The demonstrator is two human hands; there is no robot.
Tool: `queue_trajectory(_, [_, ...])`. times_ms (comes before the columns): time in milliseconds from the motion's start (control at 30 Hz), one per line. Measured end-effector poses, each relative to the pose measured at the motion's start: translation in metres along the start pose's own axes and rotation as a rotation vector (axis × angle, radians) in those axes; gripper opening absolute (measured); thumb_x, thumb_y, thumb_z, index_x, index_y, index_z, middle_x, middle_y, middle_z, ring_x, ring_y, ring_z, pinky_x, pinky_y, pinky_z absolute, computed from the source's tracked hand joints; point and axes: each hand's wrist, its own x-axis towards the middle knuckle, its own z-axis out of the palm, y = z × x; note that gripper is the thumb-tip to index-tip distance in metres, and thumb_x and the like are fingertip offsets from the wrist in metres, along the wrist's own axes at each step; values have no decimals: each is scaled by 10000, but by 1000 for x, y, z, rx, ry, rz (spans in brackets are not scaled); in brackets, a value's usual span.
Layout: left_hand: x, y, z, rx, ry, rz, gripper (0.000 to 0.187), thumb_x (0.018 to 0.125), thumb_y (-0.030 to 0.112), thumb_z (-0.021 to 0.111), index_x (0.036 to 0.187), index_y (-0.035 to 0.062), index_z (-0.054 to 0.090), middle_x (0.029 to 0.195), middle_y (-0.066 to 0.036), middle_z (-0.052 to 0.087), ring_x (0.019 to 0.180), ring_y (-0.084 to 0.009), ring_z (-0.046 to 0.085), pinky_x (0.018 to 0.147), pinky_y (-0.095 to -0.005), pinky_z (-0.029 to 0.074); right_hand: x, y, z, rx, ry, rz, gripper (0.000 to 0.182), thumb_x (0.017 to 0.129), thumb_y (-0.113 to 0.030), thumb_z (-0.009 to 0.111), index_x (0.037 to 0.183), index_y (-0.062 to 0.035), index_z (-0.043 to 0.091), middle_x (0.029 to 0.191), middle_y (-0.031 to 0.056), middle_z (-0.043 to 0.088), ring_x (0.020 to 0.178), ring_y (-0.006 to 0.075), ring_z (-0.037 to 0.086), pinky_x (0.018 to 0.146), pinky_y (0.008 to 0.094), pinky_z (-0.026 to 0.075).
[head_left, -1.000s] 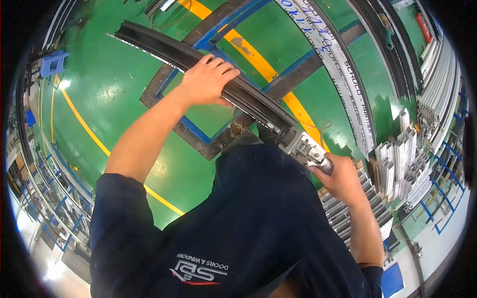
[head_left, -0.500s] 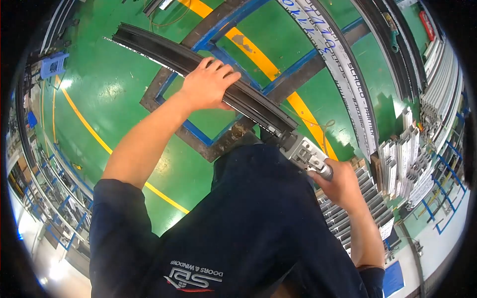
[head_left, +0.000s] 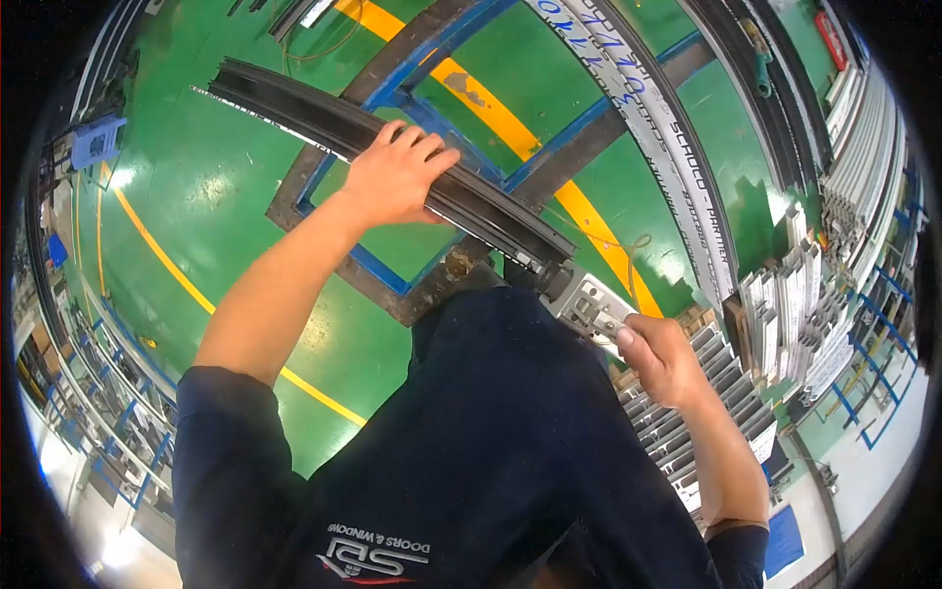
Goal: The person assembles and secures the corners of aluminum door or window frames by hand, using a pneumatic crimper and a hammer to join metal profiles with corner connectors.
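A long black window-frame profile [head_left: 294, 103] runs diagonally across my front, with a white printed strip along its near edge. My left hand [head_left: 397, 169] is wrapped over its middle, fingers on the top and far side. At the profile's lower right end, close to my body, sits a silver metal fitting [head_left: 591, 306] with cut-outs and a dark collar. My right hand [head_left: 663, 359] grips the outer end of this fitting, thumb lying on top. The fingers beneath are mostly hidden, and so is how the fitting joins the profile.
A blue and black metal stand [head_left: 392, 280] is under the profile. Long wrapped profiles with printed lettering [head_left: 677, 147] lie beyond it. Stacked profile pieces [head_left: 785, 304] fill the right side. A green-handled tool [head_left: 762, 74] rests at the upper right; a blue stool [head_left: 98, 142] stands far left.
The fitting has turned so its flat face shows more, and my right thumb now lies on top of it. My left hand keeps its hold; the whole view has shifted slightly.
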Motion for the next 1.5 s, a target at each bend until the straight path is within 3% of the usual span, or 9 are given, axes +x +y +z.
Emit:
queue_trajectory(533, [2, -2, 0, -18, -29, 8, 835, 652, 635, 838, 1291, 145, 617, 1216, -65, 605, 1217, -289, 548, 1120, -523, 370, 1, -11, 0, -76, 1, 77, 446, 1011, -399, 587, 820, 4, 593, 662, 228, 579, 682, 423, 612, 644, 488, 466])
queue_trajectory(800, [3, -1, -5, 7, -46, -7, 850, 658, 655, 823, 1309, 151, 613, 1219, -76, 611, 1220, -298, 550, 1117, -520, 370, -4, -18, -5, -50, -14, 54, 444, 940, -440, 706, 944, 0, 652, 683, 208, 620, 700, 418, 641, 644, 472, 488])
queue_trajectory(900, [-2, 1, -3, -4, -29, -32, 858, 666, 690, 794, 1313, 156, 617, 1217, -80, 622, 1222, -305, 556, 1128, -516, 368, -3, 3, 2, -255, 139, -185, 411, 867, -340, 805, 984, 14, 633, 700, 204, 614, 648, 350, 611, 631, 427, 478])
queue_trajectory(1067, [-3, -2, 6, 16, 6, -5, 904, 681, 761, 743, 1326, 141, 616, 1234, -94, 646, 1239, -297, 577, 1151, -500, 370, -4, -7, 24, -345, 362, -47, 385, 855, -288, 817, 990, 26, 639, 829, 288, 638, 784, 475, 615, 708, 463, 493])
queue_trajectory(1233, [-8, 0, 11, -33, 27, -12, 955, 668, 725, 773, 1401, 140, 587, 1353, -89, 630, 1305, -297, 556, 1178, -475, 347, 0, 7, 24, -367, 384, -143, 415, 861, -279, 816, 1092, 35, 674, 833, 227, 675, 722, 297, 617, 723, 393, 499])
queue_trajectory(1267, [-11, 3, 15, 43, 28, -46, 984, 697, 726, 755, 1475, 167, 530, 1516, -90, 528, 1438, -307, 450, 1233, -505, 273, 2, 13, 25, -291, 372, -168, 403, 867, -267, 813, 1099, 33, 679, 838, 184, 695, 723, 254, 614, 727, 381, 504])
queue_trajectory(1367, [-37, 33, 15, 170, 207, -236, 969, 739, 704, 740, 1520, 191, 484, 1622, -94, 404, 1517, -319, 339, 1263, -527, 202, -4, -5, 25, -239, 306, -122, 381, 888, -256, 803, 1120, 26, 694, 863, 69, 727, 726, 150, 589, 720, 346, 509])
queue_trajectory(1433, [-65, 65, 46, 201, 466, -346, 817, 834, 578, 737, 1508, 187, 492, 1544, -106, 487, 1466, -342, 400, 1246, -531, 248, -2, -5, 22, -294, 311, 40, 360, 911, -256, 787, 1121, 22, 697, 844, 51, 712, 709, 114, 576, 684, 317, 496])
queue_trajectory(1500, [-101, 112, 79, -145, 690, -359, 657, 886, 417, 726, 1452, 154, 521, 1402, -128, 563, 1347, -344, 503, 1194, -523, 339, 2, 2, 20, -259, 299, -35, 338, 921, -250, 779, 1126, 6, 697, 803, 36, 687, 671, 92, 550, 636, 299, 473])
